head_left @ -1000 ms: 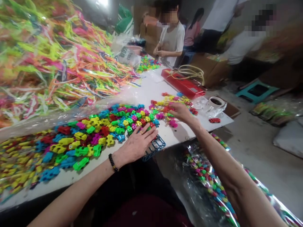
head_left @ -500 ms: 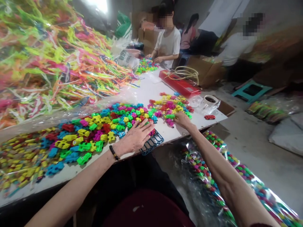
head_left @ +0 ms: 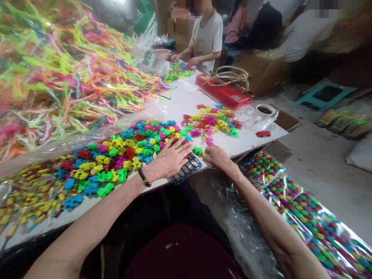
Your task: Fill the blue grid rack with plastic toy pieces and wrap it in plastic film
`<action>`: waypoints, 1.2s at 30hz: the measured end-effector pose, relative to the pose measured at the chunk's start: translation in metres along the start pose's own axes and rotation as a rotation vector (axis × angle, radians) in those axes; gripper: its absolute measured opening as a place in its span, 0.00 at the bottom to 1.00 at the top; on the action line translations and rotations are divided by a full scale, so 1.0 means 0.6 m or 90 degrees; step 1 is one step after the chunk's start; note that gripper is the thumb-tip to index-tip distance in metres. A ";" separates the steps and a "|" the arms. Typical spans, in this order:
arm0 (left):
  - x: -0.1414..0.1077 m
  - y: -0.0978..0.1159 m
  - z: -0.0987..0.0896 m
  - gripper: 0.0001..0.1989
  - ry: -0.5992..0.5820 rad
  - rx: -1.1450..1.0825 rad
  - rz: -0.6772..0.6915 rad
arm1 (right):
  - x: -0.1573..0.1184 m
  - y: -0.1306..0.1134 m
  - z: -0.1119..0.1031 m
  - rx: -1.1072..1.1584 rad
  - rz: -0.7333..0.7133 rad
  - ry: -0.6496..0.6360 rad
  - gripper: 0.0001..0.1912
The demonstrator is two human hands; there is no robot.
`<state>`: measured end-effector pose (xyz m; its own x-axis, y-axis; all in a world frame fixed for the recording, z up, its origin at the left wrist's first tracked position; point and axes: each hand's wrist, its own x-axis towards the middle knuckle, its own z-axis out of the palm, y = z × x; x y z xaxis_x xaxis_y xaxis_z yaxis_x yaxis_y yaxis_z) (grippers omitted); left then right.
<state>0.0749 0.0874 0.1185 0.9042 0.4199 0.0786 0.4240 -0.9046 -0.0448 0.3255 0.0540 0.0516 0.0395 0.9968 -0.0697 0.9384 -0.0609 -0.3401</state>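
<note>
The left hand [head_left: 170, 161] lies open, fingers spread, at the edge of a heap of plastic toy cars [head_left: 116, 162] on the tabletop [head_left: 250, 144], just beside a blue plastic rack [head_left: 187, 169]. The right hand [head_left: 217, 158] curls next to a green toy car [head_left: 197, 150] — whether it grasps it, I cannot tell.

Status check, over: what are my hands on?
Left hand open over plastic toy cars, blue plastic rack beside it. Right hand at a green toy car, grip unclear.
</note>
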 end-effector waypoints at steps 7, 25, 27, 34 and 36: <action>-0.016 -0.011 0.002 0.28 -0.028 -0.020 -0.037 | -0.021 0.003 0.004 0.253 -0.060 0.045 0.13; -0.007 -0.006 -0.001 0.29 -0.041 -0.002 -0.036 | 0.013 -0.055 0.064 0.360 -0.265 0.039 0.07; 0.001 -0.005 0.002 0.30 -0.033 0.004 -0.023 | 0.013 -0.060 0.067 0.345 -0.263 0.036 0.06; 0.016 0.001 0.016 0.29 -0.001 0.038 -0.009 | 0.036 -0.036 0.016 0.209 -0.210 0.026 0.05; 0.016 0.001 0.017 0.28 0.000 0.038 -0.008 | 0.058 -0.019 -0.013 0.111 -0.092 0.085 0.08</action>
<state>0.0842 0.0918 0.1091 0.8987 0.4314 0.0791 0.4378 -0.8930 -0.1038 0.3186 0.0899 0.0602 -0.0347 0.9932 0.1111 0.8645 0.0856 -0.4952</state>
